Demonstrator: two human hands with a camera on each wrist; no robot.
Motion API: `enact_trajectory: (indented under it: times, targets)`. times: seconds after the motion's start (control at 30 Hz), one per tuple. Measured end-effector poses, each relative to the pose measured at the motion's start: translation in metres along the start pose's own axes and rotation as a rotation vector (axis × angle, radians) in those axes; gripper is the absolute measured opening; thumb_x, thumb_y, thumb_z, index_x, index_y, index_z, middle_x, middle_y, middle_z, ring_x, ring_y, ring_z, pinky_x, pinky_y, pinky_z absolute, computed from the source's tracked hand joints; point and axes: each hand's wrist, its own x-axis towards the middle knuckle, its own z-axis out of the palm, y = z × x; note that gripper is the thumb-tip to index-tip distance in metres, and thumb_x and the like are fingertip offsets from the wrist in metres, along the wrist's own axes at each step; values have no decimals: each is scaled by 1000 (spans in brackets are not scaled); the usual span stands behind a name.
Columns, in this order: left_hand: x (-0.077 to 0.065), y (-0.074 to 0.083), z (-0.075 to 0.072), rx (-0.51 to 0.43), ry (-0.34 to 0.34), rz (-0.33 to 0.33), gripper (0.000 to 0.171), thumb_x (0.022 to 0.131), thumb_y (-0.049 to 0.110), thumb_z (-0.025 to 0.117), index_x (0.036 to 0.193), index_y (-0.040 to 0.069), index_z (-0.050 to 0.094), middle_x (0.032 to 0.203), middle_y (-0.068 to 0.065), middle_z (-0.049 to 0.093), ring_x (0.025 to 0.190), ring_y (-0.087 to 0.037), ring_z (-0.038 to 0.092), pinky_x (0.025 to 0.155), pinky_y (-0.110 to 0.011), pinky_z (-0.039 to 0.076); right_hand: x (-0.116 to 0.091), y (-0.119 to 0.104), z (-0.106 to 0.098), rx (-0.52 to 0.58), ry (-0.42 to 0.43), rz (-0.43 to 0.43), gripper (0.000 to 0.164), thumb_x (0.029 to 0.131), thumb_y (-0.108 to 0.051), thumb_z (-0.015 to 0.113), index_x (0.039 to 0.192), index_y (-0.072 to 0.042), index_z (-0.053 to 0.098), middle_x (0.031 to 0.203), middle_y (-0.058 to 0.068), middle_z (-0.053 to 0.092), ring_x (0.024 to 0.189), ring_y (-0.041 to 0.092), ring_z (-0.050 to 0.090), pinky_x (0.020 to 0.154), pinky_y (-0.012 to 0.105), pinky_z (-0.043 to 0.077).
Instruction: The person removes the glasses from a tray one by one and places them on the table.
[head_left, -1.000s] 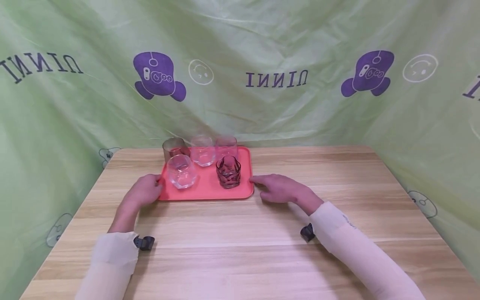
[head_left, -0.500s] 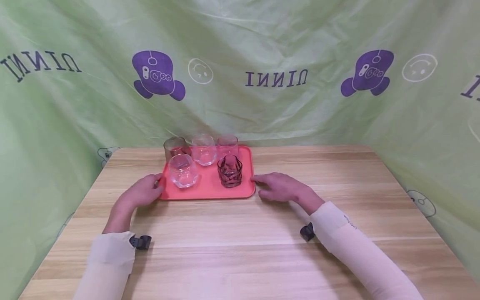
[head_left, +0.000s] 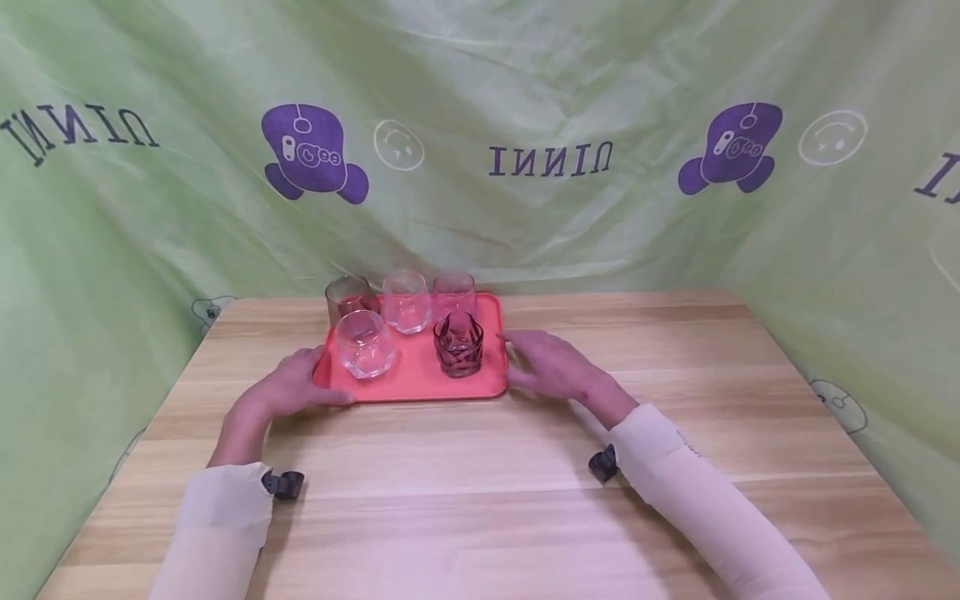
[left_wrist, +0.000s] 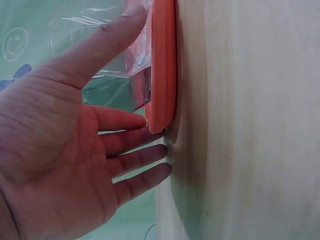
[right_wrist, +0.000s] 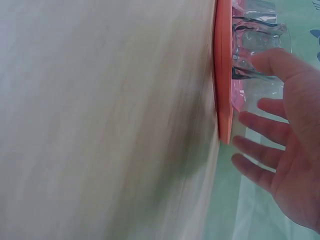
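A red tray [head_left: 412,385] lies on the wooden table near its far edge, bearing several glasses. In front on it stand a clear glass [head_left: 364,346] and a dark purple faceted glass [head_left: 458,346]. Behind them are a smoky grey glass [head_left: 351,298], another clear glass [head_left: 407,302] and a pink glass [head_left: 454,292]. My left hand [head_left: 294,385] is at the tray's left end, fingers extended with the tips at its rim and the thumb stretched along the front edge. At the right end, my right hand [head_left: 553,365] has its fingers spread loosely, fingertips close beside the rim.
The wooden table [head_left: 480,500] extends toward me and to the right of the tray. A green printed curtain [head_left: 555,225] hangs right behind the table's far edge and along both sides. Each sleeve cuff carries a small black camera [head_left: 287,485].
My left thumb has swung out along the tray's front edge. The right hand's fingers have spread and moved slightly up along the right rim. The tray and glasses stay practically in place.
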Motion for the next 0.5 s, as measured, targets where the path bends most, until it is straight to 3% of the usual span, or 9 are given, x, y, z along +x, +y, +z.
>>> enact_trajectory:
  times: [0.2,0.5]
  targets:
    - [2,1,1,15,1,-40,100,79,45,88,148,-9,41,129,-28,47,115,-44,45,96,-59,47,9,-5,4,129,50,33,72,97,-35,73,155,-6,42,148,14,52,135,32,51,110,47,39]
    - [5,0,-1,29,-3,-74,101,78,47,89,147,-12,42,132,-31,45,115,-46,47,97,-60,46,25,-10,12,343,94,19,78,96,-33,75,158,-6,37,149,17,50,127,34,57,103,46,46]
